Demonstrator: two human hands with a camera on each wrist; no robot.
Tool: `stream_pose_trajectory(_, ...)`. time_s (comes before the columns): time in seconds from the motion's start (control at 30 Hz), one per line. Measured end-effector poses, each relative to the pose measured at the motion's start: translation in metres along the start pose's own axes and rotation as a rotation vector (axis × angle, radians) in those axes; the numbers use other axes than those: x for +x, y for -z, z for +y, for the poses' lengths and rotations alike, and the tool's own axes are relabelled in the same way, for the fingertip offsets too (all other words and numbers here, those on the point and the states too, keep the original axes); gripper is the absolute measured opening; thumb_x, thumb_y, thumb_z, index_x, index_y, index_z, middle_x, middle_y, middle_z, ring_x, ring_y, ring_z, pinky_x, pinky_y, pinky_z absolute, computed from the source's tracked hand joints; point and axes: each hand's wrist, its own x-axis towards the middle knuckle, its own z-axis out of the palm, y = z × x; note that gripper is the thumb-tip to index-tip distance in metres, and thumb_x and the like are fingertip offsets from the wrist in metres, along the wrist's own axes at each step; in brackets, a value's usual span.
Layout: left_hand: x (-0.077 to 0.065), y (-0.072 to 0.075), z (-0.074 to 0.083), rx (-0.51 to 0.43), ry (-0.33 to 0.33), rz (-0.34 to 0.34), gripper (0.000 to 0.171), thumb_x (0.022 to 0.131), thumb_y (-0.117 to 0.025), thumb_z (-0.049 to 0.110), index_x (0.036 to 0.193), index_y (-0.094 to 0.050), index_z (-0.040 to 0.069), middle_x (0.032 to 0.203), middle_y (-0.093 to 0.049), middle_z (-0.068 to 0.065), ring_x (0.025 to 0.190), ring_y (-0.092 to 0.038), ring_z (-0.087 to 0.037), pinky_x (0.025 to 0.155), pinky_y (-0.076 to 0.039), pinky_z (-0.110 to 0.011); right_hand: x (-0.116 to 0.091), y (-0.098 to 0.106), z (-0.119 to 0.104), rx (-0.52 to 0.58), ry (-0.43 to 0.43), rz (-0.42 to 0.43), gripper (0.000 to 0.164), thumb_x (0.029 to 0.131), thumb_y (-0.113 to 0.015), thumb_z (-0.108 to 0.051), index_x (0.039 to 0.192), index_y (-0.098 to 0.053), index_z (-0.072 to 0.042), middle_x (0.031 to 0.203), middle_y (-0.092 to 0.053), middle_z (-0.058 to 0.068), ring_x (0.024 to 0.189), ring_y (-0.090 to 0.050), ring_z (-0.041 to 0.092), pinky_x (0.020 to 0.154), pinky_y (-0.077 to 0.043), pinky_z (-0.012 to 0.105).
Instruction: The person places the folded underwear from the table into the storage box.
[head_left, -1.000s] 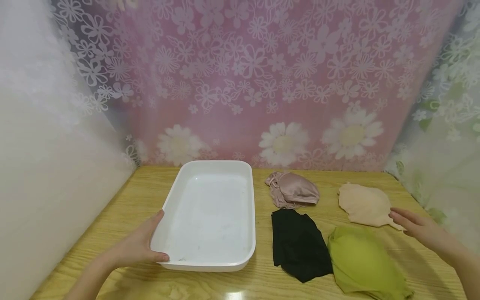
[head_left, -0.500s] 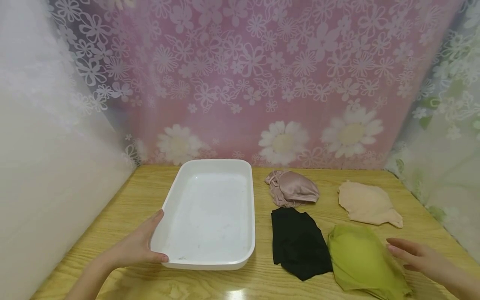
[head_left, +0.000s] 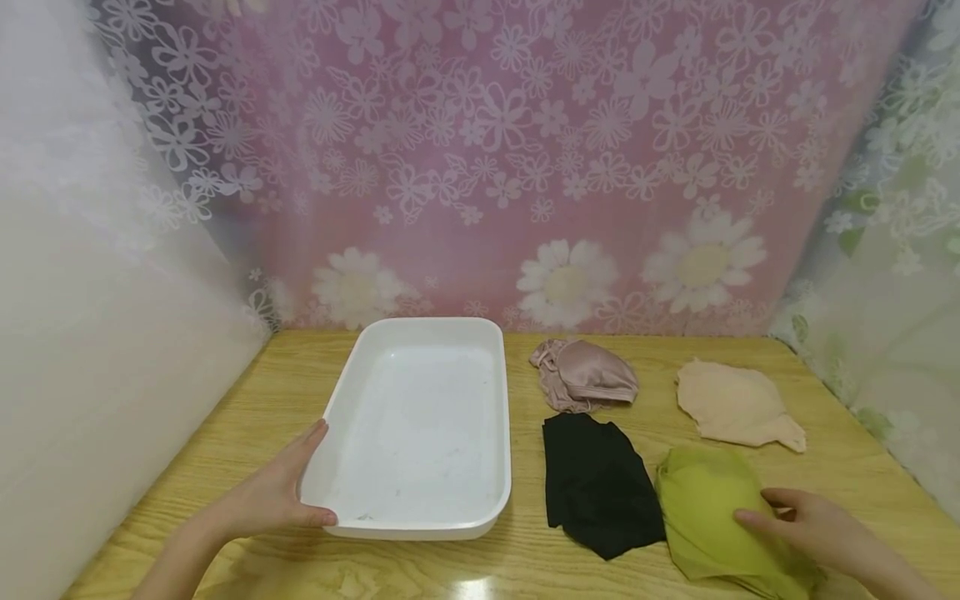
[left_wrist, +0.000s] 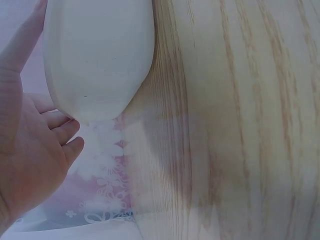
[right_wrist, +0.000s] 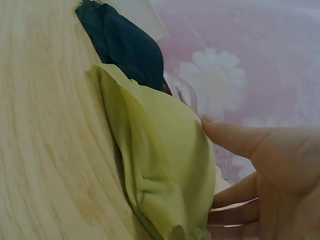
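Observation:
My left hand (head_left: 273,492) holds the left near corner of a white rectangular tray (head_left: 504,467), thumb at the near rim and fingers along the side. In the left wrist view, fingertips (left_wrist: 70,131) touch the tray's outer edge (left_wrist: 100,100). My right hand (head_left: 821,525) is at the right side of a yellow-green folded garment (head_left: 705,508) with a domed, cup-like top. From the right wrist, the thumb touches the garment (right_wrist: 175,145), the other fingers stand loosely on its far side, and their contact is partly hidden.
Left of the yellow-green garment lies a black folded cloth (head_left: 600,487), close against it. Behind are a dusty-pink satin bra-like garment (head_left: 592,372) and a beige cloth (head_left: 738,404). All rest on a wooden table (head_left: 300,367), with floral curtains (head_left: 450,167) behind.
My right hand has moved from beside the beige cloth down and left to the yellow-green garment, which it now touches. My left hand and the tray stay put.

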Motion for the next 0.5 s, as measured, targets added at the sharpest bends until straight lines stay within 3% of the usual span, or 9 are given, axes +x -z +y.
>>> stream_pose_trajectory(0.27, 0.000, 0.000, -0.001, 0.010, -0.009, 0.009, 0.112, 0.067, -0.081, 0.038, 0.143, -0.015, -0.012, 0.148, -0.014, -0.030, 0.131, -0.016, -0.050, 0.099, -0.020, -0.064, 0.006, -0.007, -0.017, -0.093, -0.013, 0.050, 0.089, 0.087, -0.056, -0.051, 0.123, -0.034, 0.028, 0.110, -0.052, 0.040, 0.099, -0.052, 0.051, 0.075, -0.045, 0.055)
stream_pose_trajectory(0.5, -0.001, -0.002, -0.002, 0.010, -0.017, 0.019, 0.111, 0.066, -0.081, 0.037, 0.142, -0.017, -0.012, 0.148, -0.015, -0.029, 0.132, -0.016, -0.049, 0.098, -0.020, -0.065, 0.007, -0.009, -0.018, -0.111, -0.014, 0.083, 0.090, 0.082, -0.064, -0.049, 0.119, -0.036, 0.028, 0.101, -0.057, 0.035, 0.093, -0.055, 0.047, 0.074, -0.046, 0.053)
